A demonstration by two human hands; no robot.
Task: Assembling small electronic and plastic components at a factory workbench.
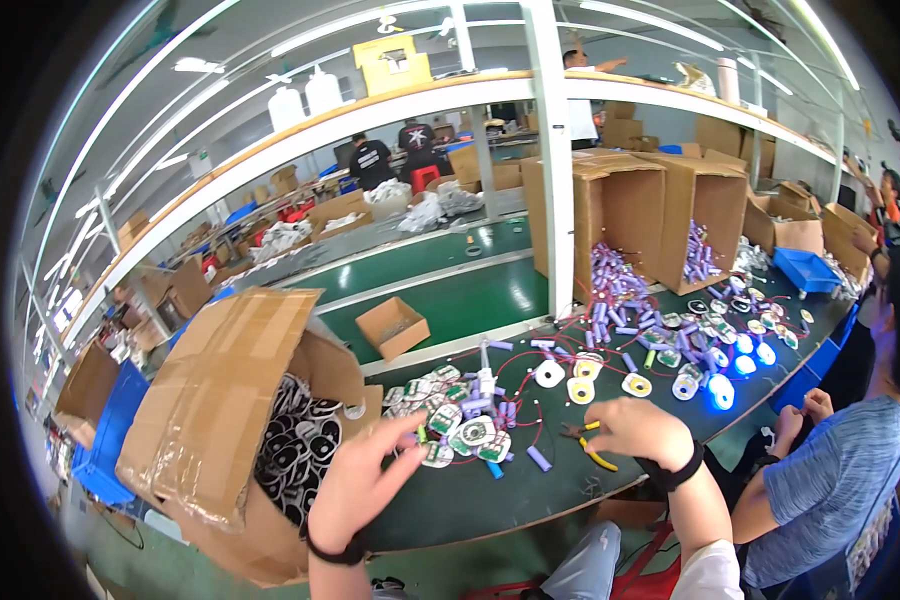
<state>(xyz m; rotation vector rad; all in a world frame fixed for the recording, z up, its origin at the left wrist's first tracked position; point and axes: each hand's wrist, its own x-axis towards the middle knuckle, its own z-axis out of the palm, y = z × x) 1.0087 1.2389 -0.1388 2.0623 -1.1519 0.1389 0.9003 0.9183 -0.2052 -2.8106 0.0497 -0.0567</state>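
Observation:
My left hand (365,480) hovers at the near left of the bench, thumb and fingers apart, with nothing in it. Just beyond it lies a pile of white rounded parts with green circuit boards (448,412), mixed with purple cylindrical battery cells (478,404). Farther right, my right hand (642,432) is over a pair of pliers with yellow handles (600,461). Its thumb and forefinger look apart; one handle runs partly behind the fingers, the other lies outside them. White discs with yellow rings (581,390) rest beyond that hand. Both wrists carry dark bands.
An open carton (210,400) of black-and-white parts stands at left. Two tall cartons (618,190) spill purple cells at the back. Blue lights glow on some discs (720,392) at right. A person in a blue shirt (840,465) sits close on the right. A shelf post (552,160) rises behind the bench.

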